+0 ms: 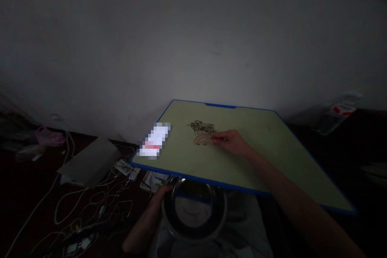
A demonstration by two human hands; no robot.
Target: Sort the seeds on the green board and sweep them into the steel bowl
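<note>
My right hand (pixel 228 141) reaches over the pale green board (pixel 263 137), fingers pinched on a clear, curved piece that looks like a plastic protractor (pixel 202 138). The protractor lies at the near side of a scattered patch of small dark grains (pixel 199 125), and a few grains sit by its lower edge. Below the board's near edge stands a shiny metal bowl (pixel 223 211). My left hand (pixel 159 201) grips its left rim; the fingers are partly hidden. Whatever lies in the bowl is too dark to make out.
A lit phone (pixel 155 140) lies on the board's left side. To the left, tangled white cables (pixel 99 199), a grey box (pixel 90 161) and a pink plastic bag (pixel 50 137) are on the dark floor. A grey wall (pixel 193 40) rises behind the board.
</note>
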